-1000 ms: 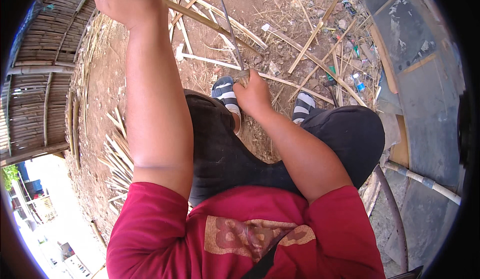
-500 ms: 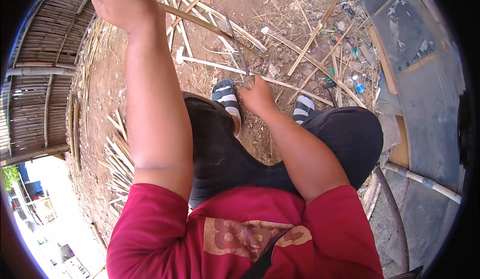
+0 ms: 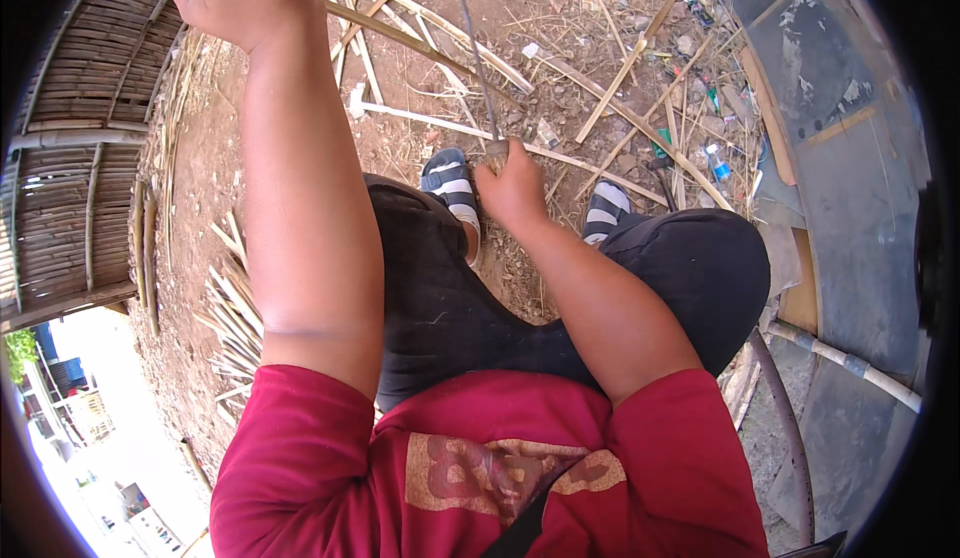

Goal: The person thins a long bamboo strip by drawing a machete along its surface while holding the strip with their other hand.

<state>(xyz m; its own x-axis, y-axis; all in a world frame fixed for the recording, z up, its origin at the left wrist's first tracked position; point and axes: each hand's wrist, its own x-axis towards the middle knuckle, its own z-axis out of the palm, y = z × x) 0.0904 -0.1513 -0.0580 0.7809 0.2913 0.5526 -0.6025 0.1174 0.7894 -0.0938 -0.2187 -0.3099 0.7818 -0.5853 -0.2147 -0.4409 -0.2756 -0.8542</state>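
My left hand is raised at the upper left, its fingers partly cut off by the picture's edge. It is closed round a long bamboo strip, which slants down to the right past the hand. In front of my feet, my right hand grips the short handle of a long, narrow-bladed knife. The blade points away from me and passes close to the strip's far end; whether they touch I cannot tell.
Split bamboo strips litter the dirt ahead, with a plastic bottle among them. More strips lie piled at my left. A bamboo-slat wall stands far left, and grey panels line the right. My sandalled feet flank the knife hand.
My left hand has moved up and slightly left, partly out of view, with the bamboo strip. My right hand has shifted slightly up, and the knife's tip sits farther away.
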